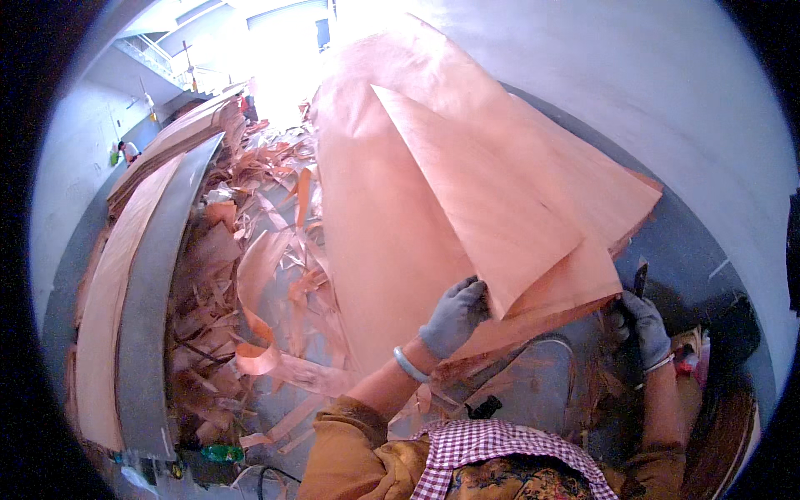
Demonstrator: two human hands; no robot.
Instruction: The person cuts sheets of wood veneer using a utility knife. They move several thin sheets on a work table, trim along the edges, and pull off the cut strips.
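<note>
A large stack of thin pinkish-tan wood veneer sheets (375,217) spreads out in front of me. On top lies a tapering veneer piece (492,217), its narrow end pointing away and its wide end toward me. My left hand (454,318), in a grey glove, pinches the near edge of this piece at its left corner, fingertips closed on it. My right hand (643,332), also gloved, is closed by the stack's near right corner. It grips a dark knife (640,278) whose blade points up and away; the handle is mostly hidden by the fingers.
Torn veneer strips and scraps (287,275) litter the floor left of the stack. Further left, a long grey board (154,317) lies beside a pale veneer stack (112,325). A green plastic bottle (222,453) sits at lower left. A white wall (667,92) rises on the right.
</note>
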